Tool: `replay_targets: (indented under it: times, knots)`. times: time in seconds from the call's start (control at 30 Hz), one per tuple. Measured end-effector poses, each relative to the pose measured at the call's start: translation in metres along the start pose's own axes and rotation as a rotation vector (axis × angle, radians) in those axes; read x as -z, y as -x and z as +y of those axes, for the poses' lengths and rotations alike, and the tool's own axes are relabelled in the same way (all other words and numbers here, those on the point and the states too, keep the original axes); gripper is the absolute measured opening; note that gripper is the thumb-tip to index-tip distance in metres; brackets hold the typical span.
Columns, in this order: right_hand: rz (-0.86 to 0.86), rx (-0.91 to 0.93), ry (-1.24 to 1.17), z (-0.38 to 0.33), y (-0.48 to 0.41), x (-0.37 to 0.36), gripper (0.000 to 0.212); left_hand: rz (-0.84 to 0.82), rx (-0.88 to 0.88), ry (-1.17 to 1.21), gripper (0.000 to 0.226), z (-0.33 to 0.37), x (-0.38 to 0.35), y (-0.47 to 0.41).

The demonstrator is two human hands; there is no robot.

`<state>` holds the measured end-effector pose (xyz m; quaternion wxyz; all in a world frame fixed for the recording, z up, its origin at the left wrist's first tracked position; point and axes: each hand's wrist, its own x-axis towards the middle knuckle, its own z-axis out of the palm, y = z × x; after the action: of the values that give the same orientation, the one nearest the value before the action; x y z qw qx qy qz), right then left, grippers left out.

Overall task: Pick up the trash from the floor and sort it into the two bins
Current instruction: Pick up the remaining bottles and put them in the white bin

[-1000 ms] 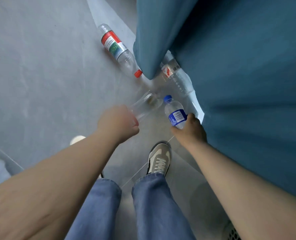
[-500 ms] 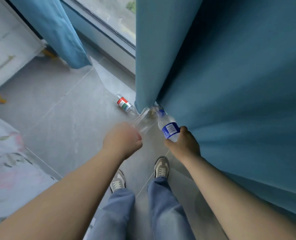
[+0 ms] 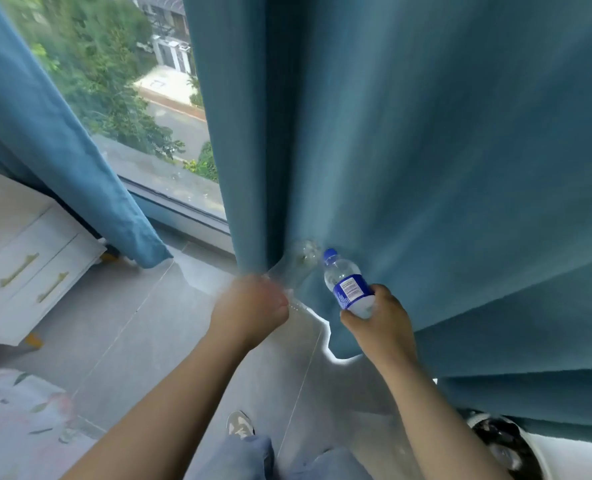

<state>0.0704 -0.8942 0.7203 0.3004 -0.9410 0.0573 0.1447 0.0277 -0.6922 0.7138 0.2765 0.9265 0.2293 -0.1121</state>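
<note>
Your left hand (image 3: 253,311) is curled tight round one end of a clear, unlabelled plastic bottle (image 3: 299,263), which is blurred against the teal fabric curtain (image 3: 426,168). Your right hand (image 3: 382,327) wraps the base of a blue-capped, blue-labelled clear plastic bottle (image 3: 348,285). Both bottles are held side by side above the grey tiled floor (image 3: 131,323).

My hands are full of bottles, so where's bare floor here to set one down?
Bare grey floor lies between the white drawer unit, the floral fabric and your left hand. It is crowded by the right hand: the curtain hangs low there, beside a round white object.
</note>
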Motion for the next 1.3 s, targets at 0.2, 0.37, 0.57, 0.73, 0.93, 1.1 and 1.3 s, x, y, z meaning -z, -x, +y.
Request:
replay_targets:
  times: [0.2, 0.37, 0.57, 0.73, 0.93, 1.1, 1.3]
  knots:
    - [0.175, 0.009, -0.132, 0.024, 0.048, 0.099, 0.039, 0.050, -0.183, 0.147, 0.046, 0.083, 0.026, 0.044]
    - [0.356, -0.018, -0.192, 0.068, 0.084, 0.176, 0.037, 0.020, -0.382, 0.225, 0.040, 0.175, 0.020, 0.079]
    - [0.513, -0.101, -0.250, 0.125, 0.125, 0.248, 0.043, -0.025, -0.542, 0.272, 0.033, 0.269, -0.007, 0.125]
    - [0.672, -0.218, -0.316, 0.171, 0.157, 0.296, 0.044, -0.100, -0.701, 0.234, 0.031, 0.332, -0.036, 0.160]
    - [0.843, -0.364, -0.357, 0.223, 0.201, 0.328, 0.038, -0.216, -0.885, 0.165, 0.041, 0.400, -0.069, 0.196]
    - [0.925, -0.518, -0.376, 0.256, 0.217, 0.334, 0.056, -0.316, -1.027, 0.108, 0.045, 0.434, -0.099, 0.205]
    - [1.033, -0.660, -0.365, 0.274, 0.211, 0.337, 0.059, -0.451, -1.157, 0.009, 0.046, 0.477, -0.130, 0.199]
